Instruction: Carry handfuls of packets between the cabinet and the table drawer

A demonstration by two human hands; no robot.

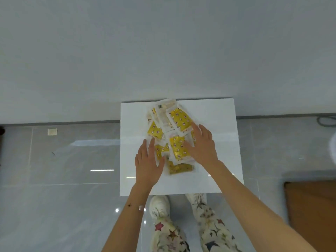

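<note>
A loose pile of several yellow patterned packets with white borders (179, 118) lies on a small white square table (218, 124). My left hand (148, 161) rests with straight fingers against the pile's left side. My right hand (201, 144) lies flat with spread fingers on the pile's right side, touching a yellow packet (177, 147). One more yellow packet (180, 168) sits at the near edge of the pile, between my wrists. Neither hand holds anything.
The table stands against a pale wall on a glossy grey tiled floor (63, 197). My feet in white shoes (159, 206) and star-patterned trousers are just in front of it. A brown wooden surface (311, 206) lies at the right, and a small beige object (52, 132) sits on the floor at the left.
</note>
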